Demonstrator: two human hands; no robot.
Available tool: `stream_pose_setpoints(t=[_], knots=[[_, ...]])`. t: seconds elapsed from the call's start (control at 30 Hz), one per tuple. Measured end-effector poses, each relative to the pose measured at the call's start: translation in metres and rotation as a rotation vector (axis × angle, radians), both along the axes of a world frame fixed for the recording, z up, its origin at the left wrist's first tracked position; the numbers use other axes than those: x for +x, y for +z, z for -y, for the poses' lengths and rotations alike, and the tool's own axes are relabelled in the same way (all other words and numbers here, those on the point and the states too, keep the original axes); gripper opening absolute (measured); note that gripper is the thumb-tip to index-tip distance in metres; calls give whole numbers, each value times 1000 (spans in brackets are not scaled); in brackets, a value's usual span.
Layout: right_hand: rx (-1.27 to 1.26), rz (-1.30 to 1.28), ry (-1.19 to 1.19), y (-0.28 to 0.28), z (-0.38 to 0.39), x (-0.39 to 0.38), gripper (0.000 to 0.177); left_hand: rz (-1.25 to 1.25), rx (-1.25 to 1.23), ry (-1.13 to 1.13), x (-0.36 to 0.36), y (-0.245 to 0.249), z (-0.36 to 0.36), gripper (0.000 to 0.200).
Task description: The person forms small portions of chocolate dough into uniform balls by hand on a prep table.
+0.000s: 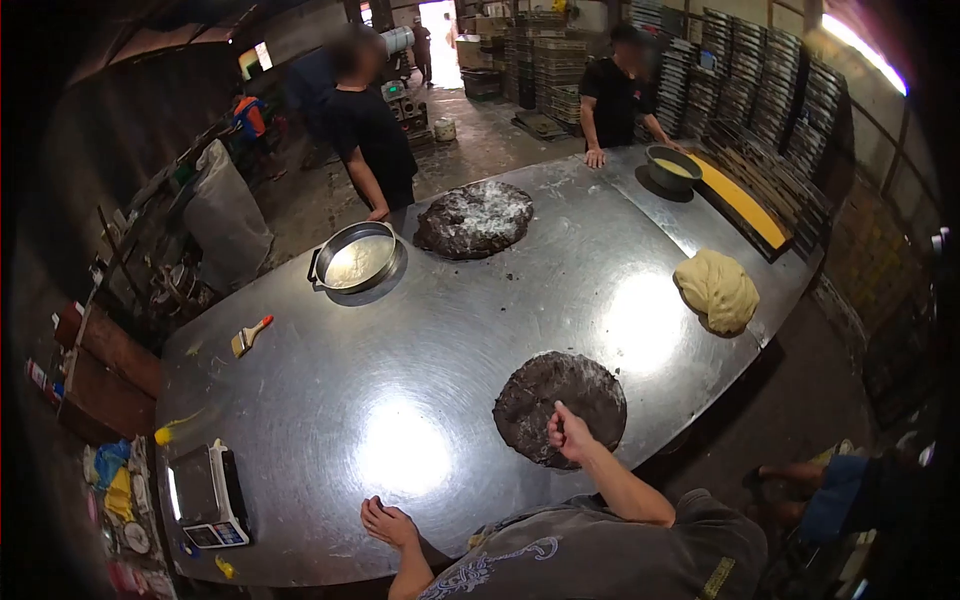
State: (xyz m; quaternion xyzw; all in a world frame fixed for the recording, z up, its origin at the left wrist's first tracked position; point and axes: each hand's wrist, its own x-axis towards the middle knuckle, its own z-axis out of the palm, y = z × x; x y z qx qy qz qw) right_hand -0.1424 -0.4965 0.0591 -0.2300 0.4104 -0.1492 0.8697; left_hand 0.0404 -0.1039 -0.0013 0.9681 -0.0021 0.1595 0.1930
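My right hand (570, 432) is closed in a fist over a round, flattened slab of dark dough (525, 405), which carries a light dusting of flour. Whether anything is inside the fist is hidden. Down by the near table edge, my left hand (390, 523) has loosely curled fingers, with a dark gap between thumb and fingers. Nothing can be made out in it. A second dark dough slab (470, 222), more heavily floured, lies at the far side. Pale yellow dough (718, 290) sits in a mound to the right.
The steel table (320, 390) bears a round pan (358, 258), a brush (250, 337), a digital scale (212, 495) and a bowl of yellowish contents (672, 170). Two people, one in a black shirt (372, 140) and another co-worker (615, 95), stand across it. Stacked trays (780, 90) line the back right.
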Motion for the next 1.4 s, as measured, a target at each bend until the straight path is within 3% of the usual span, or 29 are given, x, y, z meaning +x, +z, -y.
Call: stream_pose_setpoints(t=[0.13,0.17,0.27,0.37,0.47,0.57,0.67,0.97,1.07,1.17,1.27,1.4], knots=[[-37,83,-19,-2,-12,-1,50,-16,-3,5,0,2,0,32],[-4,194,42,-5,-8,-5,44,-18,-7,4,1,3,0,32],[-34,-9,30,7,-6,4,37,-23,-15,3,0,3,0,33],[-227,-30,102,21,-10,9,27,-28,-20,-2,0,6,2,33],[-353,-114,69,7,-15,12,29,-19,-15,-10,0,7,0,34],[-342,-137,140,2,-14,10,34,3,-23,-9,0,6,0,34],[-135,-76,134,-4,-14,7,44,0,-42,-21,0,11,0,35],[-209,-128,213,8,-22,9,41,2,-63,-22,-1,9,0,34],[-432,-124,147,14,-36,15,38,-3,-57,-14,1,10,1,34],[-450,-106,322,14,-26,6,41,-1,-54,-20,2,7,-1,34],[-253,-95,412,19,-14,-2,45,-12,-55,-18,2,8,-1,35],[-196,-10,379,8,-12,-7,44,-32,-54,-9,1,8,0,34]])
